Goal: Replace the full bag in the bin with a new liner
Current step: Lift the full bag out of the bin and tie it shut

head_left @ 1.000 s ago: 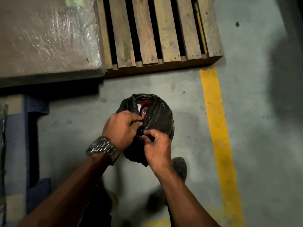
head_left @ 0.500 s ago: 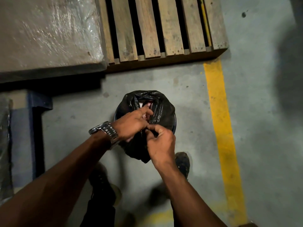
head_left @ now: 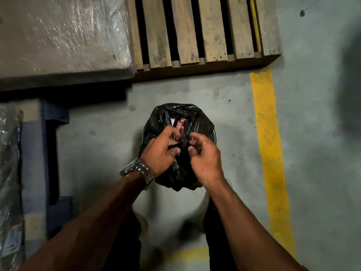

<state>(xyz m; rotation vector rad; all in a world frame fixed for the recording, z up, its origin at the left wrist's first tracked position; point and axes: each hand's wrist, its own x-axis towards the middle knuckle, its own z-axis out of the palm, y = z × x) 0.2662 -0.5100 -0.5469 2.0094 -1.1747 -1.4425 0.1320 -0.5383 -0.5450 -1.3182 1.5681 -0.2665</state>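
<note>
A full black bin bag (head_left: 201, 122) sits in a round dark bin whose rim (head_left: 214, 133) shows only as a thin arc at the right. The bag's mouth gapes at the top, showing red and white rubbish (head_left: 180, 125) inside. My left hand (head_left: 159, 153), with a metal watch on the wrist, pinches a twisted strand of the bag's near edge. My right hand (head_left: 205, 159) hovers just right of that strand, fingers curled and slightly apart, touching the plastic. Most of the bin is hidden under the bag and my hands.
A wooden pallet (head_left: 205, 32) lies ahead, with a plastic-wrapped load (head_left: 62, 36) on its left. A blue pallet (head_left: 52, 163) and wrapped goods stand at the left. A yellow floor line (head_left: 267, 143) runs down the right. My shoes show below the bin.
My hands have drawn slightly apart along the bag's near edge. The right hand has loosened its pinch and its fingers have spread. The camera has shifted a little toward the pallet.
</note>
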